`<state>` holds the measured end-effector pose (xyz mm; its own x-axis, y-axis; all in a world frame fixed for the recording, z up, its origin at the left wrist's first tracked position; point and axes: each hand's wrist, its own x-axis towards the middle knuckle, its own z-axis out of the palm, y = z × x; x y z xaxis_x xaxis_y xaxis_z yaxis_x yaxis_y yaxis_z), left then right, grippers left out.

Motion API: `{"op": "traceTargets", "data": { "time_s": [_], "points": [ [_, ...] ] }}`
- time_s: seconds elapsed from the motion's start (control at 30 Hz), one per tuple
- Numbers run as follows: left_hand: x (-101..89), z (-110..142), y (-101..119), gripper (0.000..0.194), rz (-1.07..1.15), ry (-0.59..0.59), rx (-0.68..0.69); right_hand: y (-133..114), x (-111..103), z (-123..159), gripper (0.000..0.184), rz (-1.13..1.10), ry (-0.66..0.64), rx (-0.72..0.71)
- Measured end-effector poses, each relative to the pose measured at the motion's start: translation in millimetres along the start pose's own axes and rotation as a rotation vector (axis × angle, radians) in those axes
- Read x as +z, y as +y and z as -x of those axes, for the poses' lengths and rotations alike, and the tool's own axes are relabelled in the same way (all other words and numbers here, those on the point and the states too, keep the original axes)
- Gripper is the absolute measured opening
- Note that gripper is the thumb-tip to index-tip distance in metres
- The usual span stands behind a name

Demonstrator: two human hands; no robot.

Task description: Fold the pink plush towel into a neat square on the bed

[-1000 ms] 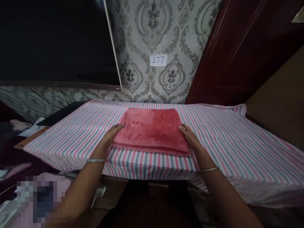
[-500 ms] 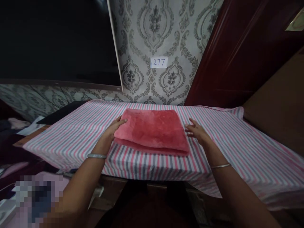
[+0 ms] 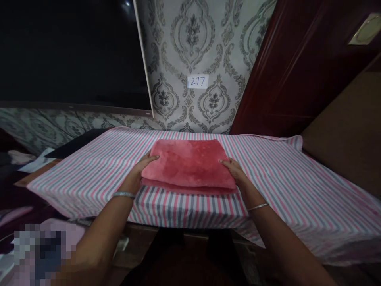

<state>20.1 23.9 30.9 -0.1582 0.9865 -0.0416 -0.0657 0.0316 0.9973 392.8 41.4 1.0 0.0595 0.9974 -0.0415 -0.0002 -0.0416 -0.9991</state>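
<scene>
A folded red plush towel (image 3: 190, 163) lies on a table covered with a pink, grey and white striped cloth (image 3: 282, 178). My left hand (image 3: 138, 172) grips the towel's left edge, thumb on top and fingers tucked under. My right hand (image 3: 236, 174) holds the right edge the same way, with its thumb resting on the top fold. Each wrist wears a thin bangle.
A patterned wall with a paper label reading 277 (image 3: 198, 82) stands behind the table. A dark screen (image 3: 68, 51) fills the upper left. A dark red door (image 3: 297, 63) rises at the right. Clothes and clutter lie at the lower left.
My right hand had lifted off to the right of the towel half a second ago; now it is back on the right edge. The left hand stayed on the left edge.
</scene>
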Motion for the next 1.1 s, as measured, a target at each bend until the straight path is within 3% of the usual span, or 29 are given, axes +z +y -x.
{"op": "traceTargets", "data": {
  "time_s": [0.1, 0.17, 0.37, 0.43, 0.5, 0.6, 0.7, 0.8, 0.87, 0.97, 1.1],
  "points": [
    [1.5, -1.3, 11.4, 0.085, -0.045, -0.132, 0.170, -9.4, -12.0, 9.1, 0.046, -0.029, 0.080, -0.131],
    [1.1, 0.6, 11.7, 0.088, -0.063, -0.138, 0.194, -5.3, -23.1, 20.7, 0.050, -0.008, 0.104, -0.170],
    [-1.1, 14.3, -21.8, 0.094, -0.059, -0.195, -0.108, 43.5, -59.3, 50.5, 0.061, 0.109, 0.054, 0.046],
    [-5.4, 14.4, -29.1, 0.093, -0.037, -0.155, -0.148, 49.0, -71.3, 46.2, 0.069, 0.199, 0.081, 0.022],
    [-9.5, 8.7, -27.7, 0.090, -0.108, -0.040, -0.115, 42.4, -76.2, 33.5, 0.077, 0.359, 0.189, -0.090],
    [-4.2, -9.3, -10.8, 0.083, -0.383, 0.112, 0.054, 16.0, -56.7, 5.0, 0.074, 0.597, 0.231, -0.351],
    [25.9, -30.1, 12.0, 0.078, -0.692, 0.007, 0.306, -14.8, -7.4, -24.4, 0.060, 0.834, 0.088, -0.504],
    [70.9, -43.4, 20.8, 0.076, -1.016, -0.146, 0.440, -31.8, 42.4, -44.8, 0.052, 1.102, 0.015, -0.424],
    [95.6, -46.9, 12.5, 0.071, -1.209, -0.155, 0.442, -29.7, 61.1, -52.0, 0.050, 1.230, 0.040, -0.330],
    [111.2, -48.7, -13.9, 0.063, -1.371, -0.089, 0.426, -11.1, 65.4, -56.7, 0.050, 1.299, 0.101, -0.276],
    [106.3, -52.9, -39.8, 0.066, -1.396, -0.065, 0.409, 12.3, 54.8, -59.9, 0.050, 1.293, 0.132, -0.335]
  ]
}}
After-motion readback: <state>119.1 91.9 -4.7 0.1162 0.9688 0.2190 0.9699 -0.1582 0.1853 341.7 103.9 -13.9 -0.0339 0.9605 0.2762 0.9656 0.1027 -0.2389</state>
